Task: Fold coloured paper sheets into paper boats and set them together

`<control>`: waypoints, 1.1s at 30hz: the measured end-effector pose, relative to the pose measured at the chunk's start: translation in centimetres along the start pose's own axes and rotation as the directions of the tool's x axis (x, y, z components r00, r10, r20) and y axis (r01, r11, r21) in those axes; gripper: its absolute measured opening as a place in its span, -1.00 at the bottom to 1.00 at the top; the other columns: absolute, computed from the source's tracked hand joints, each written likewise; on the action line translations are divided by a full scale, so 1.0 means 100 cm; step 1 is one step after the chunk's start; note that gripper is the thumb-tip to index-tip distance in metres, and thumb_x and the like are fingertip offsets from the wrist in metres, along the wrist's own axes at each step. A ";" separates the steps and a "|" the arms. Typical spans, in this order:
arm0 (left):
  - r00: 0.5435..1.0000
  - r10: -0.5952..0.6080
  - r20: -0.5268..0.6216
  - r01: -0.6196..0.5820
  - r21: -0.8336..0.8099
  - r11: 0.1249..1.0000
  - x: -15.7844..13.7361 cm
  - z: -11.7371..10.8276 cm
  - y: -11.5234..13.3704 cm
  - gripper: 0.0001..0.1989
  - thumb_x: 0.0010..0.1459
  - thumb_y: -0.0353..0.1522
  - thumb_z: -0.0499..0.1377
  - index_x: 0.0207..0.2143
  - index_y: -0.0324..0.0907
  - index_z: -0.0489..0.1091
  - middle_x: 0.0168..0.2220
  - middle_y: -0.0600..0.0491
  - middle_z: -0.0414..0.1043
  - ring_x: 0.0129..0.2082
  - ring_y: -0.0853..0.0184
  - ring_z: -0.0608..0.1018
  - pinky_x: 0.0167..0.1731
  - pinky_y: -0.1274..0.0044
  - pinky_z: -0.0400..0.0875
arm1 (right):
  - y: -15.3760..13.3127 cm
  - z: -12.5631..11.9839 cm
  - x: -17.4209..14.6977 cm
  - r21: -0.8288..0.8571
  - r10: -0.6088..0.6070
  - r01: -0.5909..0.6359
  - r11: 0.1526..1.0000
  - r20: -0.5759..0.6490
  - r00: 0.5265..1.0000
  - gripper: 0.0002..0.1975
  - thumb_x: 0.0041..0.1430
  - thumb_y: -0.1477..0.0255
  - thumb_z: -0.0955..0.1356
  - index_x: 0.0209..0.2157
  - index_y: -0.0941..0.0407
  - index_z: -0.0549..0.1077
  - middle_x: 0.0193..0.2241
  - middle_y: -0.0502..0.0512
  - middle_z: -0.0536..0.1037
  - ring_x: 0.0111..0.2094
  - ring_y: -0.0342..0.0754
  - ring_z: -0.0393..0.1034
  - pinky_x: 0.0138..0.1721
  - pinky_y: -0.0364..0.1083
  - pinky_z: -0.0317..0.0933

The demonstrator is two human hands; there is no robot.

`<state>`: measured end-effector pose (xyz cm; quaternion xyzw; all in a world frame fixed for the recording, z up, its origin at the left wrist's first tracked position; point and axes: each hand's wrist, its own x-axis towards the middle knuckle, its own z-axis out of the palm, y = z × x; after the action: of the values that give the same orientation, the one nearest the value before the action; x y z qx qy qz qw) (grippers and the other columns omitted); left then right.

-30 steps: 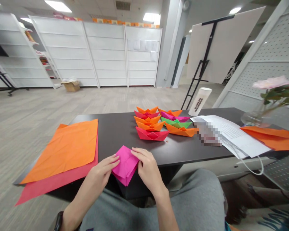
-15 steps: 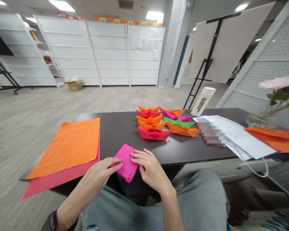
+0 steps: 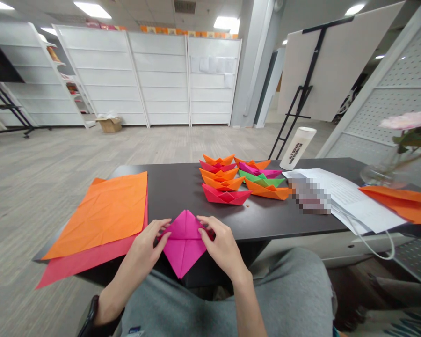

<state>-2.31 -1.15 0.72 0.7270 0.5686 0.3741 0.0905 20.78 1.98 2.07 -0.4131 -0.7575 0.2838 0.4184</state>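
Observation:
A magenta folded paper point(image 3: 184, 250) in a diamond shape, with a crosswise and a lengthwise crease line, lies at the table's front edge, its lower corner jutting past it. My left hand point(image 3: 149, 241) pinches its left corner between thumb and fingers. On the opposite corner, my right hand point(image 3: 219, 241) grips in the same way. Beyond the hands stand two columns of folded paper boats; a red paper boat point(image 3: 226, 195) is nearest, with an orange paper boat point(image 3: 266, 191) to its right and a green paper boat point(image 3: 261, 179) behind that.
Orange sheets point(image 3: 105, 210) overlie a red sheet point(image 3: 87, 264) at the table's left end. To the right are white printed papers point(image 3: 354, 196), a cable point(image 3: 375, 255), a white cylinder point(image 3: 297, 149), orange paper point(image 3: 403, 203) and a glass vase point(image 3: 375, 174) with a pink flower.
The smaller magenta packet has become a wider diamond showing crease lines. Both hands have shifted from its upper surface to its left and right corners.

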 end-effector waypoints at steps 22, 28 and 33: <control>0.807 0.551 0.209 -0.586 0.395 0.708 -0.031 0.024 -0.022 -0.58 0.30 -0.49 -0.05 0.12 -0.18 0.40 0.24 -0.09 0.36 0.34 0.17 0.24 0.31 0.27 0.14 | -0.028 0.016 -0.015 -0.265 -0.125 0.212 0.941 0.308 0.943 -0.54 0.39 0.51 0.21 0.28 0.15 0.22 0.28 0.12 0.31 0.30 -0.11 0.15 0.36 -0.03 -0.11; 0.831 0.499 0.246 -0.556 0.376 0.741 -0.022 0.018 -0.011 -0.57 0.31 -0.46 -0.05 0.17 -0.18 0.36 0.30 -0.07 0.28 0.35 0.21 0.19 0.28 0.33 0.20 | -0.017 -0.014 -0.019 -0.295 -0.004 0.092 0.951 0.283 0.959 -0.61 0.40 0.45 0.24 0.21 -0.02 0.33 0.24 0.03 0.37 0.32 -0.06 0.13 0.39 0.17 -0.30; 0.761 0.589 0.272 -0.643 0.439 0.628 -0.022 0.014 -0.017 -0.57 0.25 -0.51 -0.06 0.07 -0.19 0.44 0.30 -0.12 0.26 0.35 0.10 0.21 0.26 0.21 0.22 | -0.012 -0.026 -0.020 -0.296 0.026 0.055 0.954 0.266 0.964 -0.64 0.38 0.44 0.29 0.16 -0.07 0.40 0.20 -0.01 0.42 0.29 -0.01 0.18 0.38 0.24 -0.35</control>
<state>-2.80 -2.14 -2.20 0.8921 0.3575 0.1812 -0.2085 23.23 -0.07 3.48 -0.4243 -0.8441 0.2153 0.2471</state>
